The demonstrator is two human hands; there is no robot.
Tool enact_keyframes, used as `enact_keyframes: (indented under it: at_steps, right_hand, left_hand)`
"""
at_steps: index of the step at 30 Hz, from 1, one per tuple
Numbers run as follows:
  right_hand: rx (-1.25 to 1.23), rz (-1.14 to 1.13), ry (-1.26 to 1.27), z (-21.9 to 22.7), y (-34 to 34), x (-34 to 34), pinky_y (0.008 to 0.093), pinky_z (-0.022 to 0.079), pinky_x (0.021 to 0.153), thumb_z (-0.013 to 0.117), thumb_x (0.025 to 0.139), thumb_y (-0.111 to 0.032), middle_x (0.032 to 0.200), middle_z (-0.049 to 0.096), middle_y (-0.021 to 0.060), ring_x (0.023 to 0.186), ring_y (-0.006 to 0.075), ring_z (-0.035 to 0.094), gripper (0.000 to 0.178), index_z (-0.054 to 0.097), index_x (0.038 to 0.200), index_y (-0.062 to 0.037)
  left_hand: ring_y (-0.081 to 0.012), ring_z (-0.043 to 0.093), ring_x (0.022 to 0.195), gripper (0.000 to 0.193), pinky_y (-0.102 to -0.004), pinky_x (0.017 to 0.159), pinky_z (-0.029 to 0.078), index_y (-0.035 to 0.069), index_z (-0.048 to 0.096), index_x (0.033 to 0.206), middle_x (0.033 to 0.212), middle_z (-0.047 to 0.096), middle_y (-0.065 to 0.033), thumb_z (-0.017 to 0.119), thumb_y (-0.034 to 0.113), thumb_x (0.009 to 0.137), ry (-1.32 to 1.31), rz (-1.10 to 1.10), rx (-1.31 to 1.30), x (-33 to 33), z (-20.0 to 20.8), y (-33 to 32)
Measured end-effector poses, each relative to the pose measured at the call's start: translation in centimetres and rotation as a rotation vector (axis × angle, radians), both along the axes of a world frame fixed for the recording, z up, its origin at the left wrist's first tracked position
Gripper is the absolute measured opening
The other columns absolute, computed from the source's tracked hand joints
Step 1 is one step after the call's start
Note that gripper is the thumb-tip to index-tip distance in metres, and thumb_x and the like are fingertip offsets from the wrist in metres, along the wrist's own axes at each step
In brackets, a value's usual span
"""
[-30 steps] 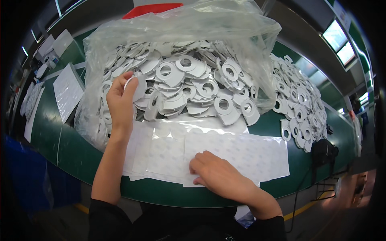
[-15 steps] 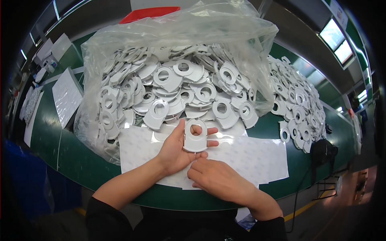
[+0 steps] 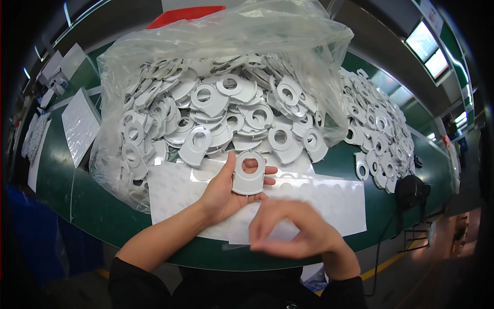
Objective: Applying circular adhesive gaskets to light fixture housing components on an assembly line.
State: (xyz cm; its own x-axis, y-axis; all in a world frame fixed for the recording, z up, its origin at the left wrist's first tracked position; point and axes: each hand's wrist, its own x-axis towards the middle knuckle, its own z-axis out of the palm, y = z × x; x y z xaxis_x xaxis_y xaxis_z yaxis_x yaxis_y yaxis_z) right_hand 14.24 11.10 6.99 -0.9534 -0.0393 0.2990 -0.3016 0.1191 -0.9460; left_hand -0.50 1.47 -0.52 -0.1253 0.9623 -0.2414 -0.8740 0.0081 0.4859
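Since about a sec ago, our L hand [image 3: 220, 196] has come off the heap [image 3: 211, 105] in the translucent bag [image 3: 231, 37] w/ one white part [image 3: 248, 184], now above the sheets [image 3: 329, 208], approx. mid-length of the counter's [image 3: 206, 256] near edge. It's palm up, thumb & fingers closed round the part, hole end toward the far edge. Our R hand [image 3: 311, 232] has just lifted off the sheets; it's blurred, thumb & index curled in a loop, & we can't tell if the tips pinch anything. We'd judge the part steady in one hand, the other free to work beside it.

Room: a green strip shows betw. sheets & near edge, another betw. the sheets' R end & the 2nd heap [image 3: 381, 123]. Far side's tight, bag & heap right up to the sheets. White block [image 3: 81, 126] near L edge, well apart.
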Motion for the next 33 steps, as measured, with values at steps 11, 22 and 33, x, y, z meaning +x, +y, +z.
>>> enact_keyframes:
  at_steps: [11, 22, 33]
  right_hand:
    - [-0.225, -0.531, -0.134, -4.3, 2.3, -2.5, 0.0238, 0.047, 0.065, 0.059, 0.087, -0.001, 0.088, 0.057, 0.0054, 0.067, 0.0090, 0.055, 0.018, 0.043, 0.095, -0.0040]
    - [-0.225, -0.527, -0.162, -4.6, 2.1, -2.7, 0.0220, 0.047, 0.063, 0.059, 0.087, 0.000, 0.087, 0.057, 0.0056, 0.068, 0.0085, 0.054, 0.020, 0.041, 0.094, -0.0047]
    - [-0.255, -0.520, -0.161, -5.0, 2.2, -2.8, 0.0216, 0.046, 0.058, 0.059, 0.087, -0.002, 0.086, 0.057, 0.0049, 0.063, 0.0079, 0.053, 0.018, 0.042, 0.091, -0.0043]
  left_hand:
    - [-0.0241, 0.057, 0.093, 0.062, -0.0378, 0.073, 0.050, 0.005, 0.046, 0.121, 0.109, 0.055, -0.0127, 0.016, 0.054, 0.098, 0.036, -0.034, 0.004, -0.1, -0.5, -0.4]
    - [-0.0240, 0.057, 0.091, 0.060, -0.0388, 0.072, 0.050, 0.005, 0.047, 0.113, 0.107, 0.055, -0.0122, 0.015, 0.053, 0.098, 0.042, -0.015, -0.013, 0.0, -0.5, -0.5]
    - [-0.0239, 0.057, 0.091, 0.060, -0.0388, 0.071, 0.050, 0.004, 0.047, 0.113, 0.105, 0.055, -0.0119, 0.016, 0.053, 0.098, 0.037, -0.012, -0.010, 0.0, -0.5, -0.4]
